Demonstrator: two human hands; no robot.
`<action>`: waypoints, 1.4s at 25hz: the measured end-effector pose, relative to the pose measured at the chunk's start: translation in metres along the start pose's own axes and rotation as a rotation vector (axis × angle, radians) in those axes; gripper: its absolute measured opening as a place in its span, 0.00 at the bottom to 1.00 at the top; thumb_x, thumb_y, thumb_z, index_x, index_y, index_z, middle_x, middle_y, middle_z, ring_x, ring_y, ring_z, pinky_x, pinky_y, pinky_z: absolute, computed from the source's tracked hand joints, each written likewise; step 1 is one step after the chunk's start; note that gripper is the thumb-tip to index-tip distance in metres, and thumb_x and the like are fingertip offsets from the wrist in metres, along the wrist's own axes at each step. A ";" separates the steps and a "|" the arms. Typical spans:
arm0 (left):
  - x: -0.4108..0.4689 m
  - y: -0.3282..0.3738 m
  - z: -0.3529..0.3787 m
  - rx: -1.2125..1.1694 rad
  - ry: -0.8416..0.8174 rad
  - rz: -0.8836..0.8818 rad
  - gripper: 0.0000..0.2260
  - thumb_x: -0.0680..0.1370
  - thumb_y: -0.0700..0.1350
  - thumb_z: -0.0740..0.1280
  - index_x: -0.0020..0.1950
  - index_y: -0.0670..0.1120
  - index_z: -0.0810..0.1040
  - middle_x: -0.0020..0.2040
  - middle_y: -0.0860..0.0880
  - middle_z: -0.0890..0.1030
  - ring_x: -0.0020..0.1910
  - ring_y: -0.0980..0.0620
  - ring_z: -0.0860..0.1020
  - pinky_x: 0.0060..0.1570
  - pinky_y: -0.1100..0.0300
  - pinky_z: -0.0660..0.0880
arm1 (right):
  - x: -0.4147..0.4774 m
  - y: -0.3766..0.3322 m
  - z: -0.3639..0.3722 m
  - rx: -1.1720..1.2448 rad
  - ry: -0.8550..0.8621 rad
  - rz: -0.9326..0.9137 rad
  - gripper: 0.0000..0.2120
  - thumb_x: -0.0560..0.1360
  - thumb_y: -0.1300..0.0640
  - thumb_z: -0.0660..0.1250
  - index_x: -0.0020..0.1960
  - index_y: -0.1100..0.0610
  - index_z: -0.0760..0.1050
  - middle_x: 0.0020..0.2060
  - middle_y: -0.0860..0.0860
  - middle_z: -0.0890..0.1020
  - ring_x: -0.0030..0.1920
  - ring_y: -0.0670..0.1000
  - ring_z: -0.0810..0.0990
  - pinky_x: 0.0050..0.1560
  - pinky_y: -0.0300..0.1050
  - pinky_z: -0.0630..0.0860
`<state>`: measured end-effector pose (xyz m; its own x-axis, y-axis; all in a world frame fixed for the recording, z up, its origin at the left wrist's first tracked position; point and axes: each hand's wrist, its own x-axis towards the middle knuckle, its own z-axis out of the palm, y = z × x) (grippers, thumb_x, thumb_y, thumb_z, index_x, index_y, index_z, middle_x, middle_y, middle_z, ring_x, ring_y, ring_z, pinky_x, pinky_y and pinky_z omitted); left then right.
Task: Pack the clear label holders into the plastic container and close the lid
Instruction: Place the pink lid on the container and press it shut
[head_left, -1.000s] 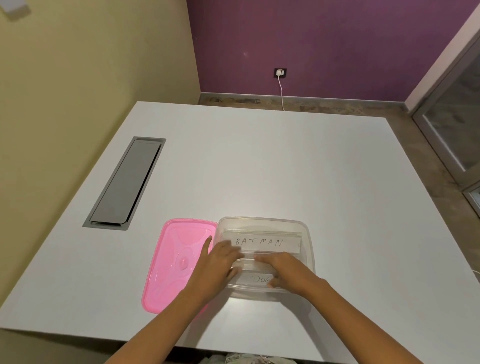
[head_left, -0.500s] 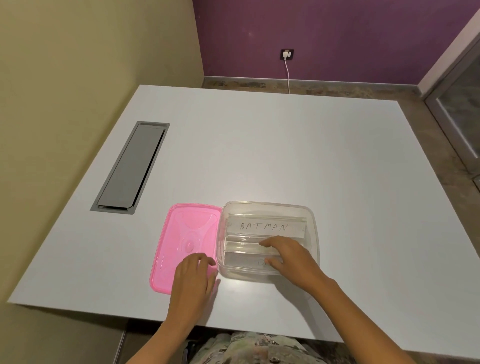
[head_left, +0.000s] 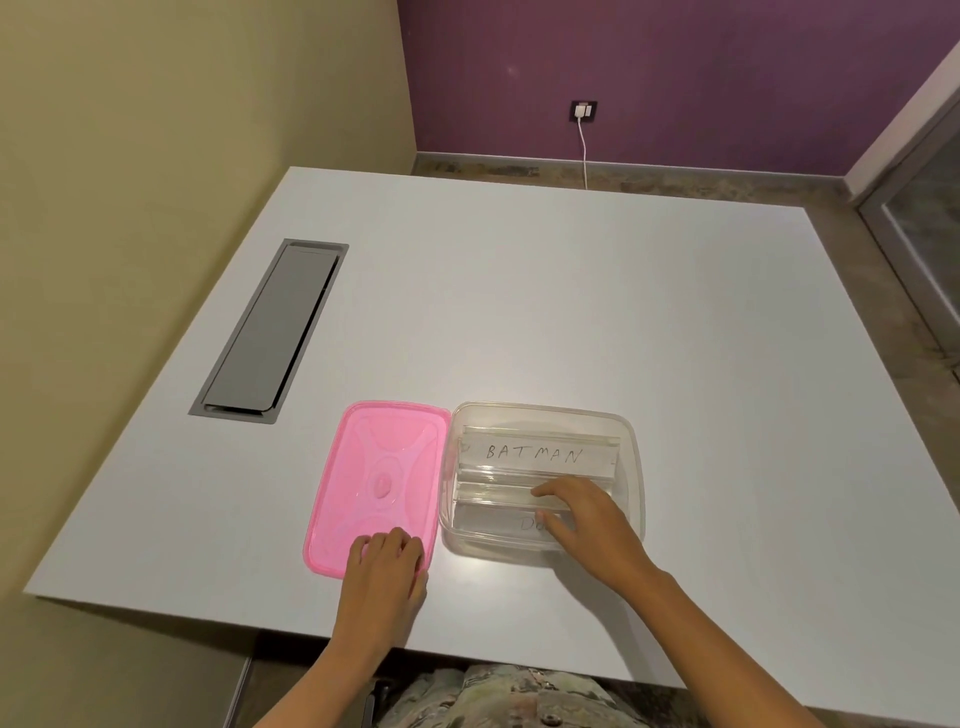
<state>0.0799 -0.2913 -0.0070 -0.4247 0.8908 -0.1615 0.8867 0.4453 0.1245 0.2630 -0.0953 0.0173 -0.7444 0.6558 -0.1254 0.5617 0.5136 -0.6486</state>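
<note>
Table (head_left: 519, 291): lying white and matte, filling most of the view, carrying a grey cable hatch (head_left: 270, 332) set flush at the left.
Room: showing a yellow-green wall at left, a purple wall at back with a socket (head_left: 584, 110) and white cord (head_left: 585, 156) hanging down, glass door edge at right.
Plastic container (head_left: 631, 441): sitting open near the front edge, touching the pink lid (head_left: 384, 467) lying flat beside it on the left.
Label holders (head_left: 535, 454): lying inside the container, 1 reading "BATMAN", a nearer 1 half covered.
Left hand (head_left: 387, 571): resting on the lid's near corner, fingers curled; pinching or just pressing, cannot tell.
Right hand (head_left: 582, 514): reaching into the container, fingers spread flat over the holders, hiding the nearer label's writing.
Cut off: both forearms and patterned clothing at the bottom edge.
</note>
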 end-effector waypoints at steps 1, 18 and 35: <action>0.001 -0.001 -0.005 -0.016 0.044 -0.003 0.05 0.67 0.44 0.72 0.39 0.46 0.78 0.36 0.50 0.78 0.34 0.49 0.76 0.43 0.53 0.74 | 0.000 0.000 0.000 -0.002 0.001 -0.002 0.11 0.76 0.52 0.66 0.57 0.49 0.76 0.56 0.43 0.79 0.60 0.44 0.72 0.58 0.37 0.67; 0.051 -0.009 -0.164 -0.697 0.725 -0.318 0.05 0.81 0.39 0.55 0.51 0.45 0.69 0.44 0.47 0.81 0.40 0.54 0.75 0.37 0.63 0.67 | -0.004 -0.011 -0.018 0.236 0.154 0.110 0.12 0.79 0.49 0.59 0.57 0.51 0.77 0.52 0.44 0.80 0.54 0.41 0.76 0.56 0.41 0.74; 0.092 0.057 -0.170 -1.210 0.505 -0.262 0.10 0.82 0.42 0.55 0.45 0.52 0.73 0.36 0.57 0.82 0.30 0.58 0.78 0.34 0.59 0.71 | -0.025 -0.031 -0.058 0.539 0.494 0.308 0.13 0.80 0.47 0.53 0.43 0.50 0.71 0.32 0.52 0.74 0.34 0.51 0.73 0.36 0.45 0.71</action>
<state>0.0599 -0.1687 0.1512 -0.8099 0.5858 0.0312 0.1620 0.1722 0.9717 0.2852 -0.0959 0.0837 -0.2665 0.9594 -0.0920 0.3700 0.0137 -0.9289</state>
